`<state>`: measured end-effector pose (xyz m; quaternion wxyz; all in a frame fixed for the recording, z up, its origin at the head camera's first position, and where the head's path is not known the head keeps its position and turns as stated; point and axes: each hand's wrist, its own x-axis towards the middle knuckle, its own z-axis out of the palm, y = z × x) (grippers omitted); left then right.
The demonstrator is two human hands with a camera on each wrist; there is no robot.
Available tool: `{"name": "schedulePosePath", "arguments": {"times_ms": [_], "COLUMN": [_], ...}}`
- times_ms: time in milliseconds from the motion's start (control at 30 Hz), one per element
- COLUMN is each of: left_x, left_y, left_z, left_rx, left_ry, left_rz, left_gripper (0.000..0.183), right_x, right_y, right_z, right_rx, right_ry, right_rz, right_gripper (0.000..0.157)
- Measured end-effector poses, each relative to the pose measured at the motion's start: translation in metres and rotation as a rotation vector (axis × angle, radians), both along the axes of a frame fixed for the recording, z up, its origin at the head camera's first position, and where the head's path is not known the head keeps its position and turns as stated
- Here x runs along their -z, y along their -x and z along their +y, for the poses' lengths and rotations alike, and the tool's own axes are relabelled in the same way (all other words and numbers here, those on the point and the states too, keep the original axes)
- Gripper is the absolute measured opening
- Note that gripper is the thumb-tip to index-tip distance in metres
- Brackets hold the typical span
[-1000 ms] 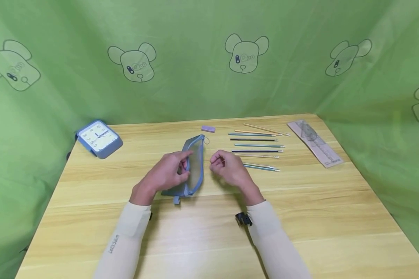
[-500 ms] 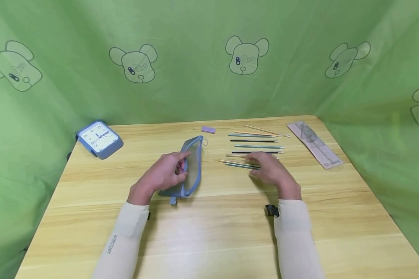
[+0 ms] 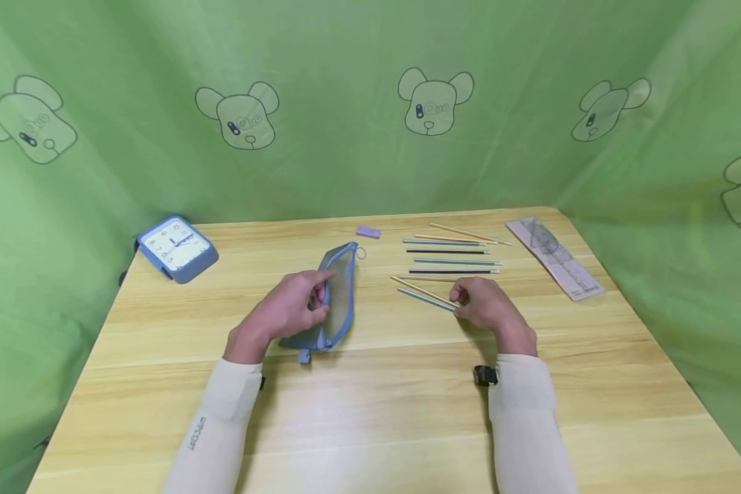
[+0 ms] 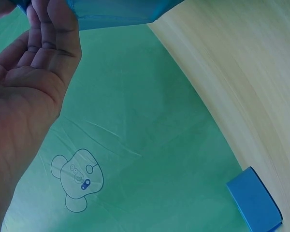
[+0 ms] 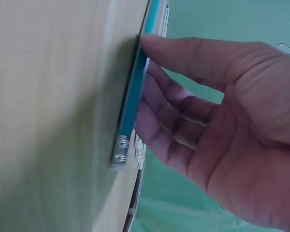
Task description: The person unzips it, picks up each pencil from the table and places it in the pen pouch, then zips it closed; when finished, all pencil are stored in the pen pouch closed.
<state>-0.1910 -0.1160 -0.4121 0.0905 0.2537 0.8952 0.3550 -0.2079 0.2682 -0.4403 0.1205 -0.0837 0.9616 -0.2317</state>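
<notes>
With my left hand (image 3: 293, 302), left of the middle of the frame, I hold the near edge of a blue pouch (image 3: 351, 309); my fingers are bent at this edge, and the pouch gapes toward the right. With my right hand (image 3: 486, 300), right of the middle, I pinch a teal pencil (image 5: 134, 94) close to its eraser end, thumb on one side and fingers on the other. A gold pencil (image 3: 421, 289) reaches to the same fingers; whether I grip it also, I cannot tell. Just above in the head view, the other pencils (image 3: 458, 261) lie on the wooden surface (image 3: 370, 412), mostly side by side. A purple block (image 3: 368, 232) lies at upper middle, a blue clock (image 3: 179, 248) at the left, and a packet with rulers (image 3: 556, 257) at the right.
</notes>
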Motion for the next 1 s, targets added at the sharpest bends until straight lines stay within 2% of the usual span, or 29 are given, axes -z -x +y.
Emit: {"name": "schedulePosePath", "arguments": {"times_ms": [233, 500, 667, 833, 1000], "left_x": [0.0, -0.001, 0.0, -0.001, -0.001], "left_y": [-0.001, -0.001, 0.0, -0.001, -0.003], "left_z": [0.001, 0.001, 0.001, 0.002, 0.002], "left_rx": [-0.001, -0.003, 0.0, 0.002, 0.007], "left_ry": [-0.002, -0.002, 0.002, 0.003, -0.002], "left_rz": [0.005, -0.005, 0.002, 0.006, 0.001], "left_gripper": [0.066, 0.067, 0.067, 0.067, 0.067], "right_x": [0.001, 0.004, 0.006, 0.008, 0.01], "right_y": [-0.001, -0.006, -0.018, -0.033, -0.041], "right_z": [-0.003, -0.009, -0.011, -0.018, -0.027], "right_rx": [0.074, 0.016, 0.029, 0.045, 0.046], "right_ry": [-0.004, 0.002, 0.009, 0.068, 0.095], "right_rz": [0.033, 0.012, 0.001, -0.014, -0.002], "right_gripper": [0.016, 0.012, 0.018, 0.026, 0.02]}}
